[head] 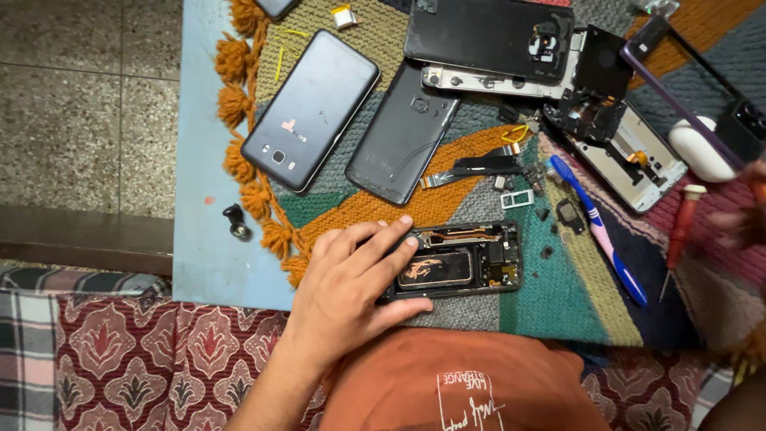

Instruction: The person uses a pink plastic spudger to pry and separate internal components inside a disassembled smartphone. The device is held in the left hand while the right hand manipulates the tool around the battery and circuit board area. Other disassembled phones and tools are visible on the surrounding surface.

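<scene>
Only 1 view is given, from a camera worn on the person's head. It looks steeply down over the orange shirt (463, 383) at the bottom edge and onto the bench (199, 239), close enough that the woven mat (574, 295) fills most of the frame. The near edge of the bench runs across the lower part, with patterned fabric (159, 359) below it. The far side of the mat is cut off at the top. Speckled floor (80, 96) shows at the left, and the right edge is blurred.
</scene>
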